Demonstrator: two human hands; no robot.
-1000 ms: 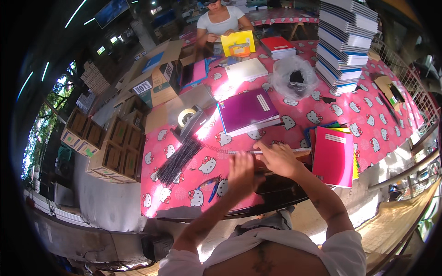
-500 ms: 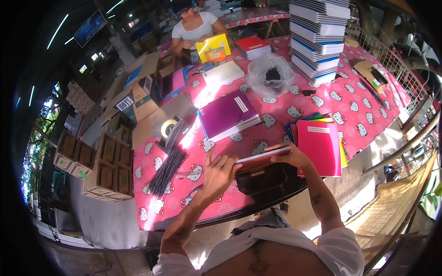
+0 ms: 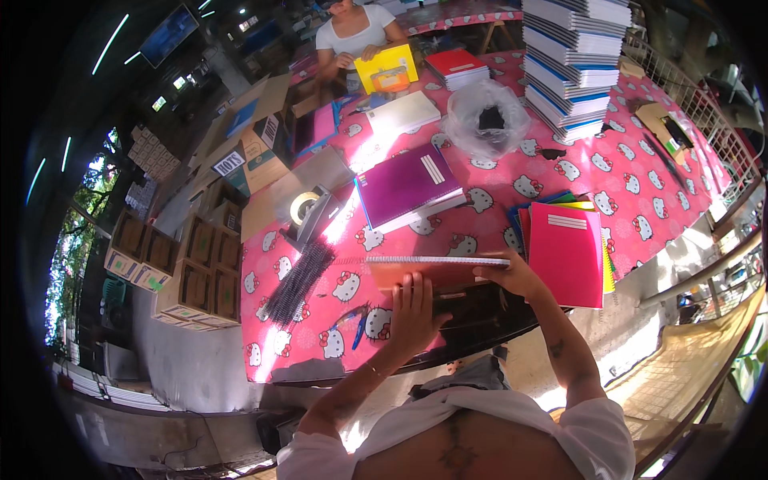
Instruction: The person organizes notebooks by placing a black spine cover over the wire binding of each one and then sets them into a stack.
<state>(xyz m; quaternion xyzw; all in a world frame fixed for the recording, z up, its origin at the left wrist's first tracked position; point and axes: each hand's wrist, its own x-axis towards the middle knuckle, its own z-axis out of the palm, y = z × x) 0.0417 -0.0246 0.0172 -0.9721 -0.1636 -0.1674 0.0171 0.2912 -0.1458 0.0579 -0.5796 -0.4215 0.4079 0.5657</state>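
A spiral notebook (image 3: 458,272) with a reddish-brown cover is held nearly edge-on above the near table edge, its coil running along the top. My right hand (image 3: 516,277) grips its right end, thumb and fingers closed around it. Against the cover's left part, my left hand (image 3: 413,320) lies with fingers stretched out. Under the notebook sits a black machine (image 3: 472,318), partly hidden. A heap of black binding coils (image 3: 300,282) lies left of my left hand, and blue-handled pliers (image 3: 358,330) rest between them.
Purple notebooks (image 3: 408,186), a tape dispenser (image 3: 314,218) and pink-topped notebooks (image 3: 566,256) surround the work spot. A tall notebook stack (image 3: 570,72) and a plastic bag (image 3: 488,120) stand farther back. Across the table (image 3: 640,184), a person holds a yellow notebook (image 3: 386,68). Cartons (image 3: 200,272) stand left.
My left hand has gone from the notebook's left end to flat against its cover. The notebook's coil edge now shows along its length. The whole view has shifted slightly.
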